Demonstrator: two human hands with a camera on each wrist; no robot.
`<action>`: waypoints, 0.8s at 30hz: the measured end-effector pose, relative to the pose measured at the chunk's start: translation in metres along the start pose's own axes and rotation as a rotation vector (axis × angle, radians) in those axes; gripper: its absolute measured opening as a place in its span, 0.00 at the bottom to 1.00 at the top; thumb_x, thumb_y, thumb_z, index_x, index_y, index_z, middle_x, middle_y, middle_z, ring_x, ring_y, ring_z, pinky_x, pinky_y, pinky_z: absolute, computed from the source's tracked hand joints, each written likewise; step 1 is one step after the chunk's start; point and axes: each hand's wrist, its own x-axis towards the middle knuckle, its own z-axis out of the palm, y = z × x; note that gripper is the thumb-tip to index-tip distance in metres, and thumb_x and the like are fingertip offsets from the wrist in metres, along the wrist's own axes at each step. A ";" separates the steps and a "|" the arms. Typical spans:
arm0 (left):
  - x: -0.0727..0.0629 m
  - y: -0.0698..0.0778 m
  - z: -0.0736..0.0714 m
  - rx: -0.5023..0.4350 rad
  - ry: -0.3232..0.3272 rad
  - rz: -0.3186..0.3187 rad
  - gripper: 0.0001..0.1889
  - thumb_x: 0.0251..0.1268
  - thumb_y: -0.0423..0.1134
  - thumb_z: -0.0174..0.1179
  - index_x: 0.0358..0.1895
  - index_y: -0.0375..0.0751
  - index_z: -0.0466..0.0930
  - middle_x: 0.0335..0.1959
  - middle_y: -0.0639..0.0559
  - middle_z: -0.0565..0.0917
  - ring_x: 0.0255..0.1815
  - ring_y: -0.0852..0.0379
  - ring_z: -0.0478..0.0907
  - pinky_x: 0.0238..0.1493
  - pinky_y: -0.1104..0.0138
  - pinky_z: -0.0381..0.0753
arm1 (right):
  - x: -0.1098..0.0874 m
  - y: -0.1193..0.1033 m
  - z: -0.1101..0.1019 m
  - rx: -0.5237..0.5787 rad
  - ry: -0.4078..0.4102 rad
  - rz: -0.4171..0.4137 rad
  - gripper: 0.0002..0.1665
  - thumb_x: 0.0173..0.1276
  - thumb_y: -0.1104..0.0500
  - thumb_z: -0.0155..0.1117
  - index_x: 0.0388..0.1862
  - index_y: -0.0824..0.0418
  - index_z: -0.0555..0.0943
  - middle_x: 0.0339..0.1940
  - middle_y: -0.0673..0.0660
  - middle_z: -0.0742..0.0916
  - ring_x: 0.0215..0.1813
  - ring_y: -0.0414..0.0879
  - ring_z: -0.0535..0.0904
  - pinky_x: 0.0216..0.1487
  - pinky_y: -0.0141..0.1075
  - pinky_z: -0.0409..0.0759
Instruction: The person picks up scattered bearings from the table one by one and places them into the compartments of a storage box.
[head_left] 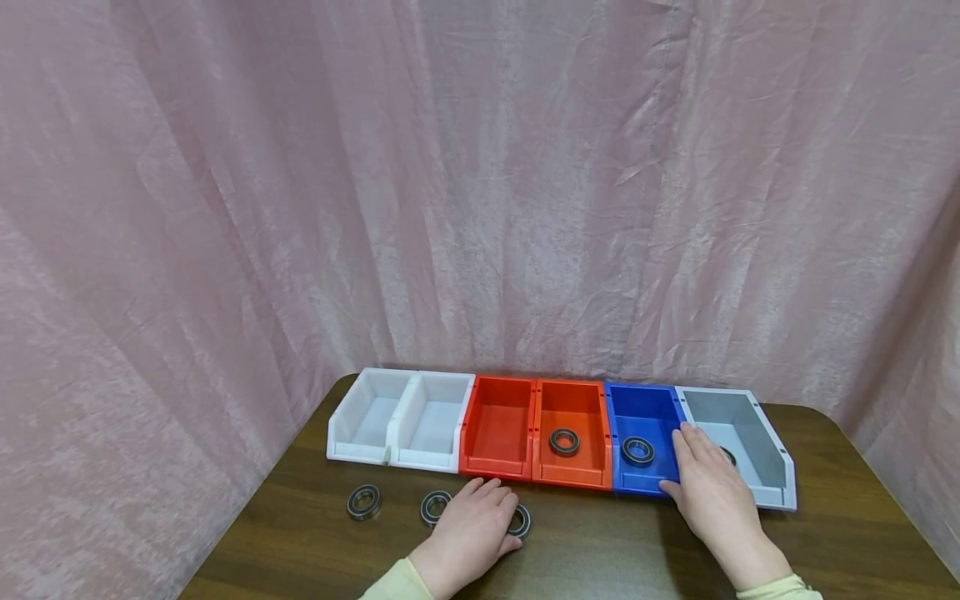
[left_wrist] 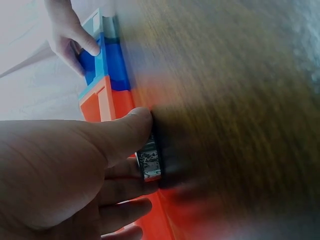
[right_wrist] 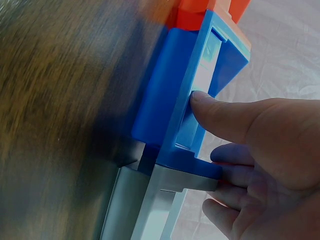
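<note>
My left hand (head_left: 474, 527) is low over the wooden table in front of the red bin (head_left: 501, 425). Its thumb and fingers pinch a ball bearing (left_wrist: 150, 164) by the outer rim, as the left wrist view shows; part of the ring is hidden by the hand. Another bearing (head_left: 433, 506) lies just left of that hand. My right hand (head_left: 712, 492) rests over the wall between the blue bin (head_left: 645, 408) and the grey bin (head_left: 772, 450). Its thumb (right_wrist: 205, 105) touches the blue bin's front rim, with the fingers extended and holding nothing.
One bearing (head_left: 564, 442) lies in the orange bin (head_left: 572, 400), another (head_left: 637, 451) in the blue bin. A third (head_left: 728, 456) shows partly in the grey bin. Farther left, a bearing (head_left: 363, 502) lies on the table before two white bins (head_left: 431, 458). Pink curtain (head_left: 480, 208) hangs behind.
</note>
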 end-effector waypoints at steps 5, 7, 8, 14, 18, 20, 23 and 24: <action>0.000 0.000 0.000 0.021 0.002 0.011 0.24 0.68 0.61 0.77 0.55 0.48 0.88 0.57 0.54 0.90 0.67 0.51 0.84 0.72 0.52 0.80 | -0.001 0.001 0.000 0.005 0.019 -0.015 0.47 0.63 0.60 0.86 0.72 0.84 0.73 0.74 0.83 0.75 0.77 0.78 0.70 0.77 0.69 0.68; 0.000 0.000 -0.001 0.019 -0.005 0.012 0.24 0.69 0.61 0.76 0.55 0.48 0.88 0.57 0.54 0.90 0.68 0.51 0.84 0.73 0.52 0.79 | -0.002 0.001 0.001 0.005 0.018 -0.016 0.47 0.64 0.60 0.86 0.72 0.84 0.73 0.74 0.84 0.75 0.77 0.79 0.70 0.77 0.69 0.68; 0.000 -0.001 -0.002 0.016 -0.010 0.012 0.24 0.69 0.61 0.76 0.55 0.47 0.88 0.57 0.54 0.90 0.68 0.51 0.84 0.74 0.52 0.79 | -0.002 0.001 0.001 0.005 0.017 -0.016 0.47 0.64 0.60 0.86 0.72 0.84 0.73 0.74 0.84 0.75 0.77 0.79 0.70 0.77 0.69 0.68; 0.001 -0.001 -0.007 -0.002 -0.031 0.009 0.24 0.69 0.60 0.76 0.56 0.47 0.89 0.58 0.54 0.90 0.69 0.51 0.83 0.76 0.53 0.77 | -0.001 0.001 0.000 -0.002 0.012 -0.013 0.48 0.64 0.60 0.86 0.72 0.84 0.73 0.74 0.83 0.75 0.77 0.78 0.70 0.77 0.69 0.68; 0.000 0.001 -0.011 -0.005 -0.014 0.014 0.24 0.69 0.60 0.77 0.56 0.47 0.88 0.58 0.54 0.90 0.69 0.51 0.83 0.76 0.54 0.77 | 0.000 0.000 -0.001 -0.008 -0.002 0.000 0.48 0.64 0.59 0.86 0.73 0.84 0.72 0.75 0.83 0.75 0.77 0.78 0.70 0.77 0.70 0.68; 0.000 0.001 -0.013 -0.003 -0.004 0.019 0.24 0.69 0.60 0.77 0.56 0.47 0.88 0.58 0.54 0.90 0.69 0.51 0.83 0.76 0.54 0.77 | 0.000 0.000 -0.001 -0.009 -0.007 0.006 0.49 0.64 0.59 0.86 0.73 0.84 0.72 0.75 0.83 0.75 0.77 0.79 0.70 0.77 0.70 0.68; -0.001 0.001 -0.015 0.006 0.017 0.033 0.24 0.68 0.60 0.77 0.55 0.47 0.88 0.58 0.54 0.90 0.69 0.51 0.83 0.76 0.55 0.77 | 0.000 0.000 0.000 -0.007 -0.005 0.006 0.48 0.64 0.59 0.86 0.73 0.84 0.72 0.74 0.83 0.75 0.77 0.79 0.70 0.77 0.70 0.68; -0.002 0.001 -0.016 0.009 0.026 0.039 0.24 0.68 0.60 0.77 0.55 0.47 0.88 0.58 0.54 0.90 0.69 0.51 0.83 0.76 0.55 0.77 | 0.000 0.000 0.000 -0.006 -0.004 0.005 0.48 0.64 0.59 0.86 0.72 0.84 0.72 0.74 0.83 0.75 0.77 0.79 0.70 0.77 0.70 0.68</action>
